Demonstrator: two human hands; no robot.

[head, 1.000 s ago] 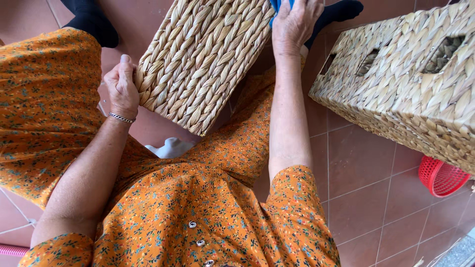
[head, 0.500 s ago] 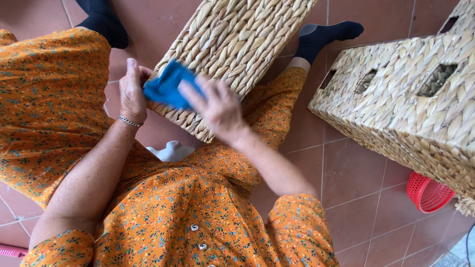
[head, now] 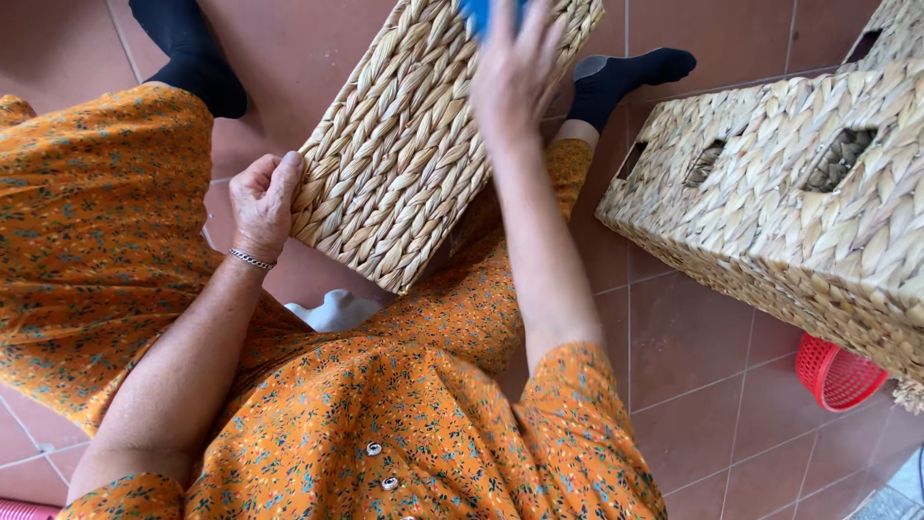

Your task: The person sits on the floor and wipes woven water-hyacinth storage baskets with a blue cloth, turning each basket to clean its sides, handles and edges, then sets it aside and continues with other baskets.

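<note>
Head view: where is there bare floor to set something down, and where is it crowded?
Bare tile lies between the right arm, the big woven basket and the red basket. More shows top left, between the socked feet. The lap is crowded: left hand grips the held basket, right hand presses a blue cloth.

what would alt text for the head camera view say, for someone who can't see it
A seated person in an orange floral dress steadies a woven basket with the left hand while the right hand presses a blue cloth to its far end. Another woven basket and a red basket sit on the tiled floor.
</note>
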